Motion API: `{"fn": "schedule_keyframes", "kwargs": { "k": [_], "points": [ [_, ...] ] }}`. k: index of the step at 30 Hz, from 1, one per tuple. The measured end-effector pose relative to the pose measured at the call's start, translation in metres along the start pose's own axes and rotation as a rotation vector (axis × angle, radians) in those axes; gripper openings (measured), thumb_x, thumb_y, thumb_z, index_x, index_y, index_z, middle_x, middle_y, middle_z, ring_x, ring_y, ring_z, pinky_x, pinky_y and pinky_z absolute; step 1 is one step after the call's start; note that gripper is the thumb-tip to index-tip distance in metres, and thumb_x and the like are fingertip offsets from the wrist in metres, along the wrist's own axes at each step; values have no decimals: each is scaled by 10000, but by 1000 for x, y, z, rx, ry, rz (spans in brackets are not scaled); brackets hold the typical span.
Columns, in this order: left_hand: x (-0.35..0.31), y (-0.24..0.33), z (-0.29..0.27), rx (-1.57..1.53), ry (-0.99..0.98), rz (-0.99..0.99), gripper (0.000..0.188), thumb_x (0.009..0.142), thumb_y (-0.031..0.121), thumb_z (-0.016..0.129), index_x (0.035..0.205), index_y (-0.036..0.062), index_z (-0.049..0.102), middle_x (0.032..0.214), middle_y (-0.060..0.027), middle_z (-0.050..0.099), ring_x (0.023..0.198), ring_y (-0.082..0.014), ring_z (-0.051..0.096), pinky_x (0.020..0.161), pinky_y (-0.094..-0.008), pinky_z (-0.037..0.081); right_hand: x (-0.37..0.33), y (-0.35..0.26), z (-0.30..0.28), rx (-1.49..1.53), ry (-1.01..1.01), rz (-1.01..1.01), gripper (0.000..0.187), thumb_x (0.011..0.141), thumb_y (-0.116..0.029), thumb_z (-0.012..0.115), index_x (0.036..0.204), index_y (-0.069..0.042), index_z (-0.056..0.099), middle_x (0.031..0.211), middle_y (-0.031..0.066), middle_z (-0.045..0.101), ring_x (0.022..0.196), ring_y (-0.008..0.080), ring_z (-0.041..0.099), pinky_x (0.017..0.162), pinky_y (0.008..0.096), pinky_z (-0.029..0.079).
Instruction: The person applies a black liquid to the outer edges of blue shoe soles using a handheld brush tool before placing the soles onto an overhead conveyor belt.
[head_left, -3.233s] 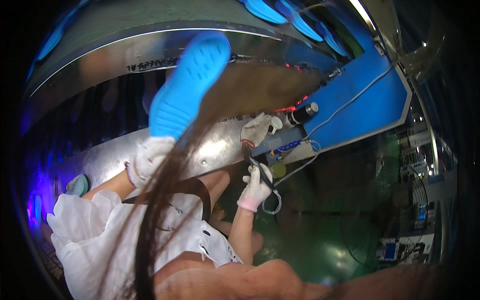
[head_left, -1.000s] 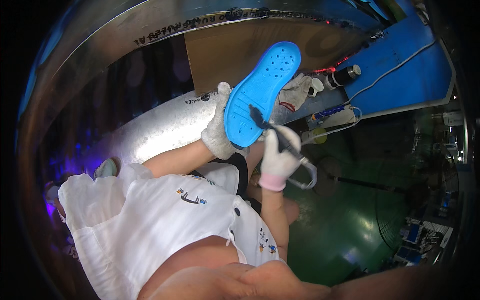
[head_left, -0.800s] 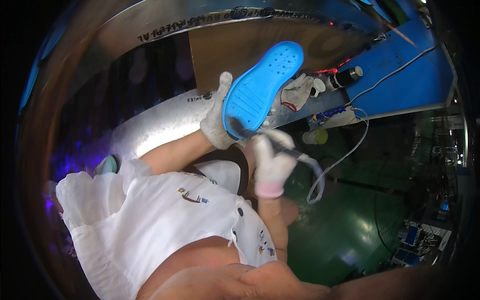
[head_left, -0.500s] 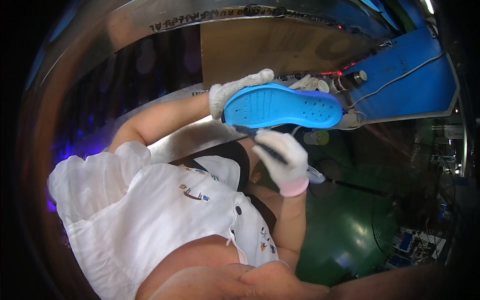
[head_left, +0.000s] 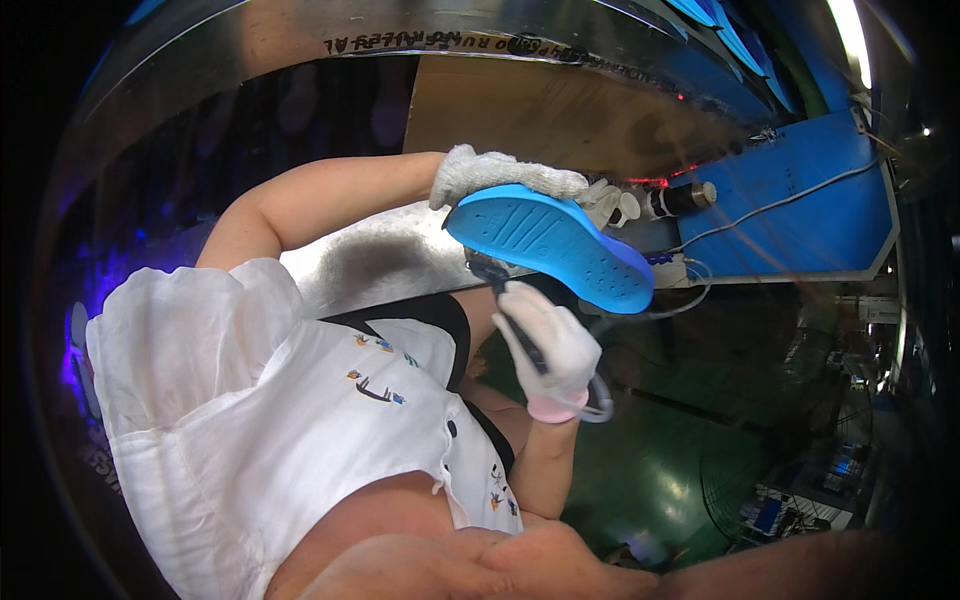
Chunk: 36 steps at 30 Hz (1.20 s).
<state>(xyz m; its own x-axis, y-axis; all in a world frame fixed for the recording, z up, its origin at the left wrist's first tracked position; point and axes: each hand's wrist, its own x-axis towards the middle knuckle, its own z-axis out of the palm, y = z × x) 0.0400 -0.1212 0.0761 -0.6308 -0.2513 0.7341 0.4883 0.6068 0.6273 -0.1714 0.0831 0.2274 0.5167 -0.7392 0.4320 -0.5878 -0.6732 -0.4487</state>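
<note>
Factory floor: steel workbench (head_left: 380,255), blue machine panel (head_left: 800,210), green floor (head_left: 680,470).

A blue sole (head_left: 555,243) (grooved, dotted underside showing) lies nearly level, heel left, above a dark corded tool (head_left: 500,290).

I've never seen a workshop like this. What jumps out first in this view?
The bright blue shoe sole at the centre top, held up by the left hand in a white knit glove. Just beneath it, the gloved right hand grips a dark corded tool whose tip meets the sole's edge. Behind them slopes a blue panel.
</note>
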Motion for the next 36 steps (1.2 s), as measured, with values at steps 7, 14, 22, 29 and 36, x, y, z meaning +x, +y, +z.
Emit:
{"fn": "schedule_keyframes", "kwargs": {
  "k": [7, 14, 22, 29, 36],
  "points": [
    [35, 32, -7, -43, -38, 58, 1068, 669, 487, 865, 1490, 0, 387, 1537, -249, 364, 1453, -383, 317, 1173, -479, 287, -6, -5, -7, -149, 3, -30, 290, 693, 58, 799, 962, -18, 722, 1023, 148, 733, 811, 279, 709, 722, 319, 555],
    [69, 118, -5, -294, 222, -827, 1013, 705, 174, 874, 1549, 137, 314, 1531, -144, 406, 1390, -274, 431, 1113, -418, 419, 1, 2, -14, -248, 55, -127, 214, 782, -115, 773, 993, -116, 738, 1062, 67, 737, 605, 196, 601, 552, 284, 506],
    [53, 127, -12, -133, 270, -800, 758, 904, 509, 605, 1523, 139, 371, 1461, -141, 478, 1146, -277, 632, 782, -415, 603, 0, 6, -21, -149, 124, -135, 323, 676, 55, 814, 974, -39, 730, 1045, 150, 736, 776, 257, 703, 716, 320, 550],
    [61, 154, -15, -714, 559, -972, 819, 892, 695, 513, 1396, 49, 503, 1236, -254, 616, 933, -262, 713, 693, -376, 614, 3, 17, -19, -39, 406, -211, 342, 665, 17, 834, 969, -50, 690, 1011, 125, 728, 836, 268, 671, 732, 347, 542],
    [136, 204, -44, -976, 449, -310, 627, 933, 565, 549, 1319, 71, 527, 1221, -120, 631, 1066, -230, 642, 866, -446, 548, 18, -34, -48, 41, 481, -215, 385, 670, 32, 816, 1021, -12, 666, 912, 104, 688, 758, 252, 633, 708, 343, 537]
  ]
}}
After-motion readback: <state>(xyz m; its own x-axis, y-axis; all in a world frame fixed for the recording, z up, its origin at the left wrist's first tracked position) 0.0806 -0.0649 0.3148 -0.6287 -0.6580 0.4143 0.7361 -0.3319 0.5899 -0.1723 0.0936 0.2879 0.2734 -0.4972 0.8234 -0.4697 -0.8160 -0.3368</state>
